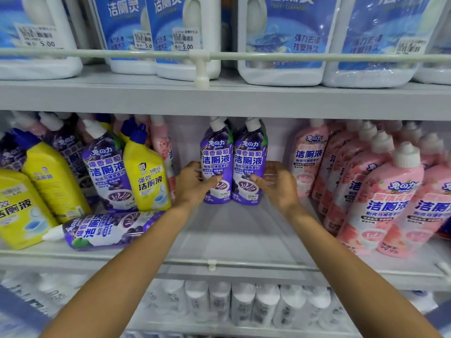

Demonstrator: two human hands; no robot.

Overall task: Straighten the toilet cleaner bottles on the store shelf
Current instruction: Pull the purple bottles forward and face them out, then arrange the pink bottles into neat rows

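Note:
Two purple toilet cleaner bottles stand upright side by side at the back of the middle shelf. My left hand grips the left purple bottle from its left side. My right hand grips the right purple bottle from its right side. Another purple bottle lies on its side at the front left, cap pointing left. A further purple bottle leans among tilted yellow bottles.
Pink bottles stand in rows on the right. Large blue-and-white jugs fill the upper shelf behind a rail. White bottles line the lower shelf. Bare shelf surface lies in front of the two held bottles.

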